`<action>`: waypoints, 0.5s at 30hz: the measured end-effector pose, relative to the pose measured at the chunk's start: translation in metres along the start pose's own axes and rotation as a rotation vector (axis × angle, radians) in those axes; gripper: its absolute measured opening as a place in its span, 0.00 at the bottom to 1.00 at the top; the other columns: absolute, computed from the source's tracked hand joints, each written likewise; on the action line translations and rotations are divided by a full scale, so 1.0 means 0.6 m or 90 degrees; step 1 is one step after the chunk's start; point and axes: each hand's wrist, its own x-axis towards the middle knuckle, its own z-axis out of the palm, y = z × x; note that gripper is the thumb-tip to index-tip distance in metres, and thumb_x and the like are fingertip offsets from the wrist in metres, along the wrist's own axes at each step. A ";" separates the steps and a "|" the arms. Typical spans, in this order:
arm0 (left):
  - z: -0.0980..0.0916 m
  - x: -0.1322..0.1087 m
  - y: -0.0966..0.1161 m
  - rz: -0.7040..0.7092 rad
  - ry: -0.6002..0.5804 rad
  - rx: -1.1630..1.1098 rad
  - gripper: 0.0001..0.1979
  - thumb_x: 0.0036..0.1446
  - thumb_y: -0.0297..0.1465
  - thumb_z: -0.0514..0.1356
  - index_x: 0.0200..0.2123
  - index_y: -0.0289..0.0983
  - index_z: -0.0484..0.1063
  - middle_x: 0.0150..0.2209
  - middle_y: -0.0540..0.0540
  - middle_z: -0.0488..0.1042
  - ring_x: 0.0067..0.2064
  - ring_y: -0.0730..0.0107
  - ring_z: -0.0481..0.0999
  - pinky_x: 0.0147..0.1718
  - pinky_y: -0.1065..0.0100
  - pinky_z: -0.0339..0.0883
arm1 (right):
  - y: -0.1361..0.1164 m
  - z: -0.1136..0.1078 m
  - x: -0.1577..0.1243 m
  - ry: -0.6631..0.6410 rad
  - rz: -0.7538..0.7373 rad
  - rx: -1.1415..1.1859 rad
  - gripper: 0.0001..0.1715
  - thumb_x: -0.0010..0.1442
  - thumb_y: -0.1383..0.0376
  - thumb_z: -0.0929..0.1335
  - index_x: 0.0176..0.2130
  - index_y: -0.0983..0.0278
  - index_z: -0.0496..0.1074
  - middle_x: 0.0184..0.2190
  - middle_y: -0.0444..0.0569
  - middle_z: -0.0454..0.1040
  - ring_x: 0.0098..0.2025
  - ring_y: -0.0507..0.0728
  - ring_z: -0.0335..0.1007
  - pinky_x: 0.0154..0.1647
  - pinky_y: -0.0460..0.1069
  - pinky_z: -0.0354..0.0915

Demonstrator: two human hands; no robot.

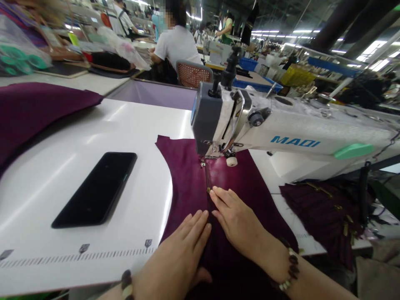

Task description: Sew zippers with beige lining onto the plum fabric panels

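A dark purple fabric panel (187, 179) lies under the needle end of a white and grey sewing machine (208, 121). Down its middle runs a zipper (207, 173) with a small brass-coloured slider (208, 190), its upper end at the presser foot (203, 164). My left hand (184, 246) rests flat on the panel left of the zipper line, fingers stretched forward. Over on the right, my right hand (236, 221) lies on the panel with its fingers extended, the fingertips touching the zipper beside the slider. Neither hand grips anything.
Left on the white table (140, 179) lies a black phone (96, 189); beyond it is another purple piece (37, 112). Purple pieces with brass-coloured zipper parts (321, 212) are heaped at right. A person in white (179, 43) sits ahead near a brown chair back (194, 74).
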 end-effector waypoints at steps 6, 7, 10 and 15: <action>-0.012 0.009 -0.008 0.033 -0.024 0.047 0.35 0.42 0.42 0.66 0.51 0.27 0.66 0.54 0.30 0.60 0.53 0.48 0.64 0.49 0.58 0.66 | 0.001 0.000 0.007 -0.017 0.014 0.005 0.22 0.59 0.71 0.60 0.54 0.73 0.62 0.52 0.57 0.63 0.54 0.59 0.58 0.56 0.57 0.58; -0.013 0.011 -0.010 0.034 -0.029 0.047 0.35 0.42 0.42 0.66 0.51 0.27 0.66 0.54 0.30 0.60 0.53 0.48 0.64 0.49 0.58 0.66 | 0.002 0.001 0.008 -0.018 0.016 0.006 0.22 0.59 0.71 0.60 0.54 0.73 0.62 0.52 0.56 0.63 0.54 0.59 0.58 0.56 0.57 0.58; -0.015 0.016 -0.017 0.030 -0.032 0.037 0.35 0.43 0.42 0.66 0.51 0.27 0.65 0.55 0.30 0.59 0.54 0.49 0.63 0.49 0.58 0.65 | 0.003 0.003 0.013 -0.010 0.021 0.009 0.22 0.59 0.71 0.60 0.54 0.73 0.62 0.52 0.57 0.63 0.54 0.60 0.57 0.56 0.57 0.57; -0.007 0.022 -0.031 0.018 -0.022 0.007 0.34 0.44 0.42 0.65 0.52 0.27 0.64 0.56 0.30 0.58 0.56 0.49 0.61 0.51 0.56 0.62 | 0.007 0.006 0.027 0.000 0.029 0.004 0.22 0.60 0.71 0.60 0.53 0.75 0.61 0.51 0.57 0.63 0.52 0.60 0.57 0.55 0.56 0.58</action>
